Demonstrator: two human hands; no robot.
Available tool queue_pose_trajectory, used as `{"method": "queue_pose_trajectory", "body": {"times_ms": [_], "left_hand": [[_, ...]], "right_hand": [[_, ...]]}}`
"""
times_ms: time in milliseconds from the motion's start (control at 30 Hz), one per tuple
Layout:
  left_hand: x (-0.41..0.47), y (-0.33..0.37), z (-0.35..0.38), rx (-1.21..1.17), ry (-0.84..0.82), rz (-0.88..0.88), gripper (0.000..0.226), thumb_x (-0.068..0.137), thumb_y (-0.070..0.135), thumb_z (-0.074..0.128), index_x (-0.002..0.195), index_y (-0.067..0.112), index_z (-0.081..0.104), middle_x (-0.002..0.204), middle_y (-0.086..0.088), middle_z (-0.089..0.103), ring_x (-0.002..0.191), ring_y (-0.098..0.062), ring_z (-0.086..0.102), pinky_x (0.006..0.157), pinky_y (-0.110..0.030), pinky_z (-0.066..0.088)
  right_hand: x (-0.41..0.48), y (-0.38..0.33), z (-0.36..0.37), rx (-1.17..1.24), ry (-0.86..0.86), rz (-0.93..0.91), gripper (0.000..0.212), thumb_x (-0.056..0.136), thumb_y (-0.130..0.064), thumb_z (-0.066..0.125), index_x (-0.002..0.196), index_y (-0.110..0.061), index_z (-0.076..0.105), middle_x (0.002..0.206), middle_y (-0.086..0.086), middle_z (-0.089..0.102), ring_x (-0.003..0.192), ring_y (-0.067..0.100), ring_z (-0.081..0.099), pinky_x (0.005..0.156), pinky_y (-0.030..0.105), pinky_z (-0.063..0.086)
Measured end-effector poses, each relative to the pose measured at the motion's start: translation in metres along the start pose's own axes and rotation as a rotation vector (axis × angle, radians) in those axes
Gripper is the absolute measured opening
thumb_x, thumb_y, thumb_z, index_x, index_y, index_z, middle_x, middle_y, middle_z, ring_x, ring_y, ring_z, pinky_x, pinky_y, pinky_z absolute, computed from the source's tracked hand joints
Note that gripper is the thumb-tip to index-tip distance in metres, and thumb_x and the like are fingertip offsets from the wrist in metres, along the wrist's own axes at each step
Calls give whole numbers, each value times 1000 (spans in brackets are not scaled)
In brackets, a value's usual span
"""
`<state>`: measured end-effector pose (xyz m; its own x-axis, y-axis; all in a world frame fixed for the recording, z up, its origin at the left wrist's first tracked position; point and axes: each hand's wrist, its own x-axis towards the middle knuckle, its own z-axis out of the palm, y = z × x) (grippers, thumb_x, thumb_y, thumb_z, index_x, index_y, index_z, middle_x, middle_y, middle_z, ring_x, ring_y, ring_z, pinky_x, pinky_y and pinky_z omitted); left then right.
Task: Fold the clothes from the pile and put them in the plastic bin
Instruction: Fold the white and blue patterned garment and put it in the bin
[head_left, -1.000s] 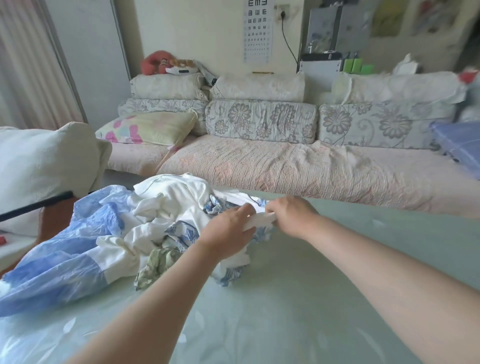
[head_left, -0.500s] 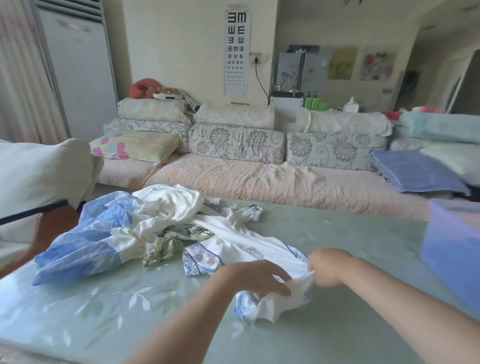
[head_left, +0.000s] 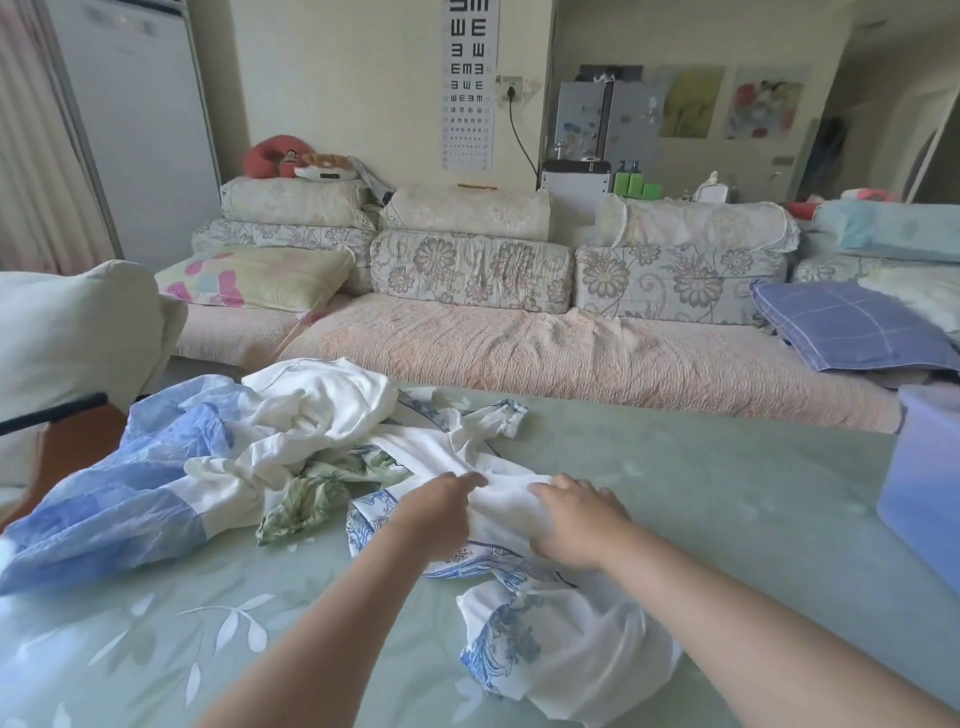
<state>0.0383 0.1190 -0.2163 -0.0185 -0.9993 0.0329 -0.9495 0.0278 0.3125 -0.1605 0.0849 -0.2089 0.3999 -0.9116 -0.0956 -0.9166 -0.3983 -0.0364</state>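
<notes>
A white garment with blue floral trim (head_left: 571, 660) lies stretched across the green table (head_left: 727, 493), from the pile toward me. My left hand (head_left: 436, 512) grips a bunched part of it at the middle. Close beside it, my right hand (head_left: 576, 514) has its fingers curled into the same cloth. The pile of clothes (head_left: 311, 400) sits at the left: a blue and white garment (head_left: 114, 499), a white one and a green floral piece (head_left: 311, 493). The pale blue plastic bin (head_left: 924, 483) stands at the table's right edge, partly out of frame.
A long sofa (head_left: 519, 353) with floral cushions runs behind the table. A chair with a cream cushion (head_left: 67, 332) stands at the left. A blue checked pillow (head_left: 847, 327) lies on the sofa's right end.
Both hands pulled the white garment out of the pile toward me, then moved back up along it to its middle. The view has lifted and the bin has come into sight.
</notes>
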Motion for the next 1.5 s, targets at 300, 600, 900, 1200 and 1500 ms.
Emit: {"method": "queue_pose_trajectory", "body": {"times_ms": [300,600,900,1200,1500], "left_hand": [[48,-26,-2,129,159,-59,63,89,9,47,143,41,41,138,3,43,100,-25,64,67,-32,48],[61,88,7,8,230,163,37,90,5,46,117,20,66,112,-8,59,94,-31,64,78,-38,54],[45,154,17,-345,260,562,29,81,-4,54,102,13,63,106,-5,56,80,-25,61,69,-34,49],[54,74,24,147,114,90,65,85,47,65,142,34,39,128,1,53,115,-22,53,100,-41,47],[66,107,-13,294,160,68,23,94,22,46,104,25,66,95,2,66,87,-23,64,63,-27,48]], "right_hand": [[19,27,-7,293,330,-20,24,101,-33,47,85,-16,54,88,10,66,88,34,61,67,37,43],[-33,107,-14,37,-93,289,13,92,-25,46,100,-22,56,116,5,60,104,29,59,82,34,45],[-24,97,-21,714,325,75,37,86,-22,68,120,-34,60,103,-10,67,96,13,66,77,28,48],[-27,129,-23,966,477,246,23,95,-20,57,80,-4,65,65,5,51,62,19,43,59,32,27],[-28,134,-27,230,333,212,77,77,-24,63,147,-30,32,139,3,42,126,26,38,100,39,36]]}}
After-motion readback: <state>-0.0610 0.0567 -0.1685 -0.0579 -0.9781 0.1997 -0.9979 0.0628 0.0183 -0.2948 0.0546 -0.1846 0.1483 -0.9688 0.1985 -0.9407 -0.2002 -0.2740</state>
